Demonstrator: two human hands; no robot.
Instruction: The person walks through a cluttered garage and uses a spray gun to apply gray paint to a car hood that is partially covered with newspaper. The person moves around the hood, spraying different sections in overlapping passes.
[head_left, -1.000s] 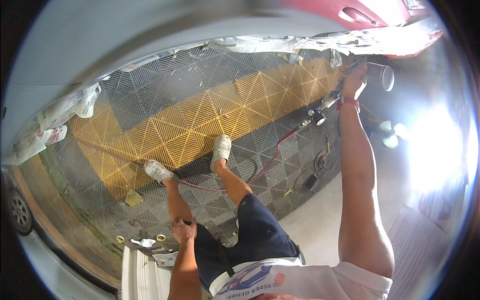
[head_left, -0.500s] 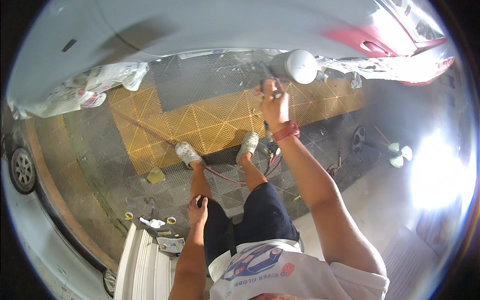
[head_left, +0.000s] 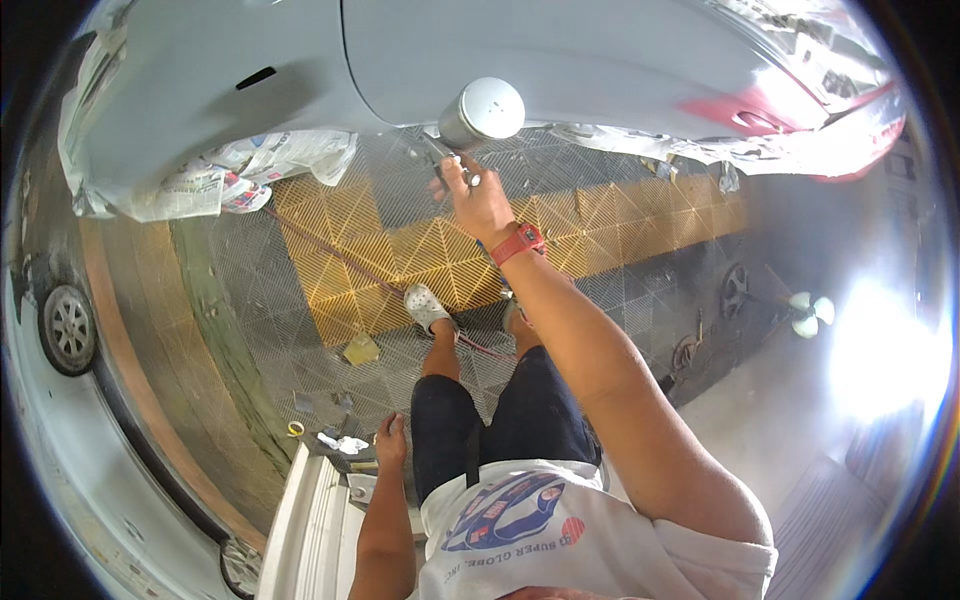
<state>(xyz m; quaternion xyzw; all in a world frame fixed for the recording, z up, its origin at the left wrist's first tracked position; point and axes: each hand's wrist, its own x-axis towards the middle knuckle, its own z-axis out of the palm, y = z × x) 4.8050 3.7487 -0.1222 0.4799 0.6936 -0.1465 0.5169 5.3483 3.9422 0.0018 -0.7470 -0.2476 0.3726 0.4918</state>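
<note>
My right hand (head_left: pixel 481 205), a red watch on its wrist, is closed round the handle of a paint spray gun (head_left: pixel 440 150). The gun's grey cup with a round pale lid (head_left: pixel 492 108) stands on top, tilted a little. Just beyond it is the side of a car body (head_left: pixel 560 60), coated flat grey, with a reddish patch (head_left: pixel 735 108) toward the right. The gun's nozzle is hard to make out against the panel. My left hand (head_left: pixel 392 440) hangs beside my left thigh, fingers loosely stretched and nothing visible in them.
Newspaper masking (head_left: pixel 270 165) hangs along the car's lower edge. A red hose (head_left: pixel 335 248) crosses the yellow and grey floor tiles near my feet. Another car (head_left: pixel 60 440) stands at left. A fan (head_left: pixel 810 314) and a glaring lamp (head_left: pixel 890 350) are at right; white slatted boards (head_left: pixel 295 520) lie lower left.
My right hand has carried the spray gun leftward along the car's side. My left hand has come away from my knee to beside the thigh. The whole view has shifted.
</note>
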